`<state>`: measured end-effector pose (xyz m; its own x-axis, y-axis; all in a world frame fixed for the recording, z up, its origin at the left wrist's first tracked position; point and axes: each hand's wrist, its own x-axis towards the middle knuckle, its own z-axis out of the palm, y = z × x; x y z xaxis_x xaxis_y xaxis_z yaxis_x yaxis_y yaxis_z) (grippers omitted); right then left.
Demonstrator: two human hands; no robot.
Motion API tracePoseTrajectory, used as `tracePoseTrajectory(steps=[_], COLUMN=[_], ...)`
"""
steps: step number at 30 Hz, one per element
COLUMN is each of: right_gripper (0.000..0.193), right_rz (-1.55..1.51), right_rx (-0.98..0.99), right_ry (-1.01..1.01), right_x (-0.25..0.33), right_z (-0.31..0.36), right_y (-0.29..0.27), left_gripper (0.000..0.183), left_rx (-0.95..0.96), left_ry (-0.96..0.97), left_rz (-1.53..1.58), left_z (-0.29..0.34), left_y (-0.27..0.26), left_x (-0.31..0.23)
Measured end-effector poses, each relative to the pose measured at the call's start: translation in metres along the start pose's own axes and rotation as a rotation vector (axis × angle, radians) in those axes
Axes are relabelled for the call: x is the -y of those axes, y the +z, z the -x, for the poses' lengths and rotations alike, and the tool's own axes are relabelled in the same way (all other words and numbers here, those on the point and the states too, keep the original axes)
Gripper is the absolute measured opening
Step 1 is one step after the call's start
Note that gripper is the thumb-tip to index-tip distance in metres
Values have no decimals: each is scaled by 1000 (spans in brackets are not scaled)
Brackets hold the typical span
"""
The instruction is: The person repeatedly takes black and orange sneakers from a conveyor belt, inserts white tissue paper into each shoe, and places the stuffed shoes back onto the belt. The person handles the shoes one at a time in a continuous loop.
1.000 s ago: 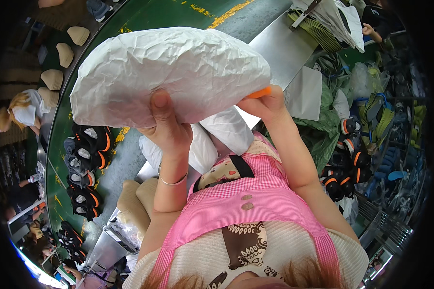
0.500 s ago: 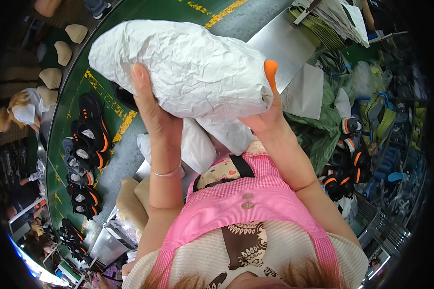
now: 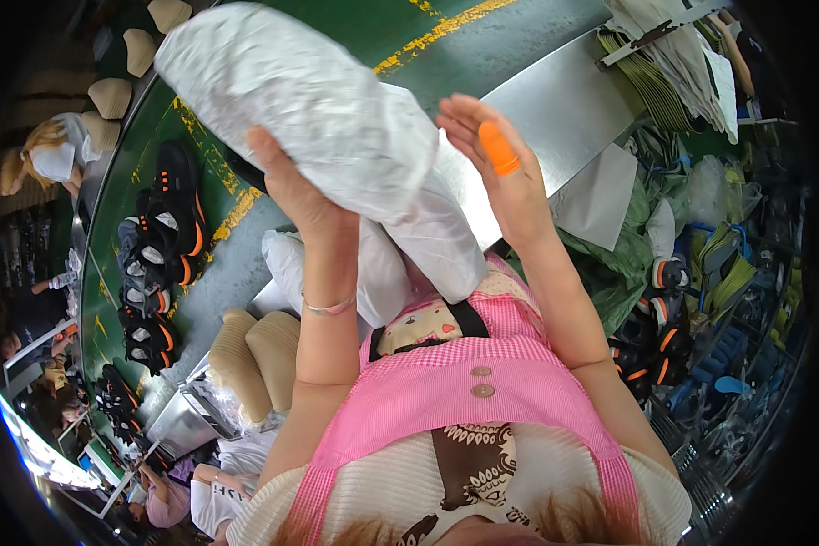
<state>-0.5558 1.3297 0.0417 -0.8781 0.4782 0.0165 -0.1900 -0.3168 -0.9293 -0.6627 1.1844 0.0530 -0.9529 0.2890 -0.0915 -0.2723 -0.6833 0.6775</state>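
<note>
My left hand [image 3: 309,205] grips a shoe-shaped bundle in crumpled white paper [image 3: 291,100], its thumb pressed on the near side. The bundle is tilted, its far-left end raised, and its surface is smeared by motion. Apart from it, to the right, my right hand [image 3: 510,182] is open with its fingers stretched out. An orange finger cot [image 3: 498,148] covers one of its digits. Below the bundle, close to my apron, lie several more white wrapped bundles [image 3: 441,241], partly hidden by my left arm.
Black shoes with orange trim [image 3: 177,200] line the green surface at left. Tan ribbed shoe-shaped pieces [image 3: 268,359] sit by my left elbow. Right of me are a metal tabletop [image 3: 555,100], white paper sheets [image 3: 601,196] and green plastic [image 3: 610,273]. Another person [image 3: 59,155] is at far left.
My right hand has let go of the white bundle and moved away from it, opening. My left hand keeps hold, and the bundle has swung up and to the left, tilting more.
</note>
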Motion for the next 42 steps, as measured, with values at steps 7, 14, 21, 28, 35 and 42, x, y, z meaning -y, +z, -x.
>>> tracePoseTrajectory(steps=[7, 14, 21, 28, 35, 42], right_gripper=[47, 44, 91, 78, 71, 76], right_rz=[-301, 32, 733, 779, 838, 1128], right_rx=[-40, 11, 210, 244, 441, 517], right_ry=[426, 190, -33, 48, 297, 270], right_x=[-13, -26, -22, -36, -27, -90], right_z=[-23, -51, -34, -69, -79, -120], right_y=[24, -3, 40, 50, 89, 128], left_gripper=[67, 59, 47, 52, 67, 38], left_rx=[-54, -139, -328, -264, -392, -36], left_ry=[-186, -72, -10, -377, 183, 110], left_rz=[-24, 71, 270, -253, -2020, -2263], left_z=[11, 2, -15, -4, -83, -126], left_y=[13, 5, -25, -94, -249, -263], left_x=[30, 43, 43, -23, -67, -76])
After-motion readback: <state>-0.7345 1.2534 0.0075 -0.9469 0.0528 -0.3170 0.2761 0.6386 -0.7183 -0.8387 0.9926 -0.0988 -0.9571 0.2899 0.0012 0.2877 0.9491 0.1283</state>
